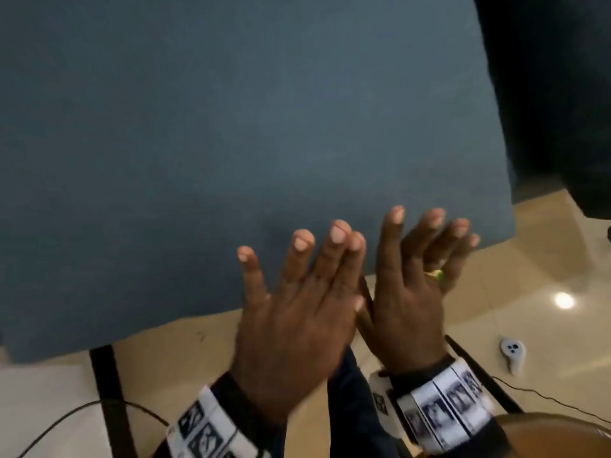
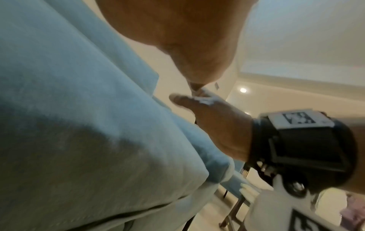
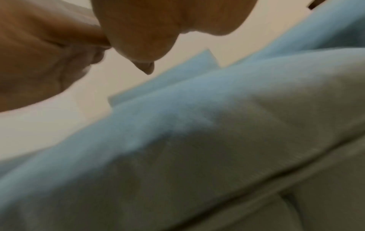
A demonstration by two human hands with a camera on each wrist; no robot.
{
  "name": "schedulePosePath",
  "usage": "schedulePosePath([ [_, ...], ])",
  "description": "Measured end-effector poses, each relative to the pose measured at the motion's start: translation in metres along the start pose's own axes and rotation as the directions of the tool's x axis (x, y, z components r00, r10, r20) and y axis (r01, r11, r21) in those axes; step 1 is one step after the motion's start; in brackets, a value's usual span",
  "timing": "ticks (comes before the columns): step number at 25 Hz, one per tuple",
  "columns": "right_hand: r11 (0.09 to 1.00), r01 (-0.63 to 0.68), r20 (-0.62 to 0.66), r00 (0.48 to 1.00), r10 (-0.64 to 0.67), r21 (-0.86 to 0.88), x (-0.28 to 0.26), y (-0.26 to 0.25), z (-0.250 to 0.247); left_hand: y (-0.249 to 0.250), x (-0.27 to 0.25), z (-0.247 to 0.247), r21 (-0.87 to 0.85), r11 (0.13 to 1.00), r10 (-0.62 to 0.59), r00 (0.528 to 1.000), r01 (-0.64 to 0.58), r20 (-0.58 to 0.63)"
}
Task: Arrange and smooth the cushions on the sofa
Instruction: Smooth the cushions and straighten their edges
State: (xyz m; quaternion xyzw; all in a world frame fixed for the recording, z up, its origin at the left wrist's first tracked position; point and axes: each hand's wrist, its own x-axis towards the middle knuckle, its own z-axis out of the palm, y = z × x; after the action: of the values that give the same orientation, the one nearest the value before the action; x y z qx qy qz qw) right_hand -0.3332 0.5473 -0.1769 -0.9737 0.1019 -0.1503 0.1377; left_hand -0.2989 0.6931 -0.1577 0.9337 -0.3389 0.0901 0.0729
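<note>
A large blue cushion (image 1: 231, 143) fills most of the head view; its near edge runs across the lower half. My left hand (image 1: 297, 279) and right hand (image 1: 423, 259) are side by side over its near right corner, fingers straight and spread, holding nothing. The right hand wears a ring. In the left wrist view the cushion (image 2: 79, 109) lies at the left, with a gap between it and my left palm (image 2: 173, 31); the right hand (image 2: 213, 125) shows beside it. In the blurred right wrist view my right palm (image 3: 142, 28) is likewise off the cushion (image 3: 197, 140).
Beige glossy floor tiles (image 1: 545, 259) lie below the cushion's edge. A white controller (image 1: 512, 353) and a thin cable (image 1: 545, 396) are on the floor at the right. A dark stripe (image 1: 102, 375) and another cable (image 1: 66, 421) lie at lower left. A dark mass (image 1: 562, 94) stands at upper right.
</note>
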Motion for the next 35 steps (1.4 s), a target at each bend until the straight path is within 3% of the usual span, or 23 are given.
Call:
schedulePosePath([
  [2,0.993,0.113,-0.047,0.993,-0.111,0.04,-0.004,-0.018,-0.001,-0.005,-0.017,-0.004,-0.108,0.994,0.005,0.999,-0.009,-0.033],
  [5,0.977,0.203,0.2,0.962,-0.188,-0.06,-0.006,-0.046,0.027,-0.052,-0.036,0.007,-0.039,0.976,-0.207,0.971,0.213,0.121],
  [6,0.973,0.228,0.19,0.957,-0.218,-0.037,-0.008,-0.057,0.028,-0.063,-0.05,0.005,-0.038,0.964,-0.26,0.96,0.265,0.102],
  [8,0.946,0.323,0.031,0.946,-0.324,0.031,-0.005,-0.078,0.022,-0.076,-0.071,-0.009,-0.087,0.944,-0.321,0.947,0.318,-0.015],
  [9,0.927,0.373,0.014,0.927,-0.374,0.029,-0.005,-0.088,0.022,-0.085,-0.082,-0.011,-0.103,0.931,-0.353,0.936,0.35,-0.009],
  [11,0.913,0.407,0.102,0.91,-0.403,-0.022,0.0,-0.103,0.041,-0.102,-0.091,0.003,-0.024,0.887,-0.457,0.886,0.46,0.079],
  [13,0.902,0.432,0.212,0.884,-0.417,-0.024,-0.001,-0.122,0.054,-0.113,-0.105,0.014,-0.027,0.891,-0.442,0.882,0.452,0.164],
  [15,0.855,0.517,0.108,0.849,-0.518,0.043,0.0,-0.147,0.054,-0.124,-0.116,0.004,-0.109,0.893,-0.439,0.898,0.438,0.015],
  [17,0.801,0.598,0.1,0.795,-0.599,0.045,0.0,-0.167,0.053,-0.143,-0.133,-0.009,-0.192,0.832,-0.535,0.845,0.521,-0.022],
  [20,0.812,0.584,0.254,0.789,-0.56,-0.024,0.01,-0.192,0.062,-0.168,-0.153,-0.007,-0.142,0.737,-0.656,0.75,0.661,0.085],
  [23,0.713,0.696,0.154,0.699,-0.699,0.079,0.01,-0.236,0.058,-0.18,-0.177,-0.01,-0.261,0.665,-0.717,0.696,0.699,0.035],
  [25,0.627,0.775,0.168,0.61,-0.774,0.074,0.014,-0.258,0.066,-0.188,-0.189,-0.008,-0.396,0.518,-0.803,0.59,0.758,0.08],
  [27,0.594,0.802,0.311,0.551,-0.774,0.056,0.021,-0.276,0.074,-0.194,-0.187,-0.01,-0.538,0.241,-0.864,0.431,0.808,0.259],
  [28,0.599,0.796,0.353,0.538,-0.765,0.084,0.021,-0.288,0.074,-0.195,-0.187,-0.012,-0.582,0.174,-0.884,0.386,0.795,0.263],
  [29,0.59,0.799,0.325,0.531,-0.782,0.115,0.022,-0.301,0.073,-0.199,-0.185,-0.015,-0.63,0.177,-0.914,0.364,0.756,0.18],
  [31,0.536,0.829,0.263,0.488,-0.832,0.158,0.021,-0.317,0.076,-0.208,-0.19,-0.012,-0.647,0.262,-0.924,0.379,0.716,0.046],
  [34,0.432,0.897,0.352,0.377,-0.857,0.093,0.027,-0.315,0.087,-0.219,-0.195,-0.002,-0.638,0.196,-0.87,0.432,0.745,0.238],
  [35,0.45,0.887,0.388,0.38,-0.839,0.103,0.024,-0.309,0.085,-0.219,-0.197,-0.002,-0.6,0.214,-0.867,0.433,0.771,0.247],
])
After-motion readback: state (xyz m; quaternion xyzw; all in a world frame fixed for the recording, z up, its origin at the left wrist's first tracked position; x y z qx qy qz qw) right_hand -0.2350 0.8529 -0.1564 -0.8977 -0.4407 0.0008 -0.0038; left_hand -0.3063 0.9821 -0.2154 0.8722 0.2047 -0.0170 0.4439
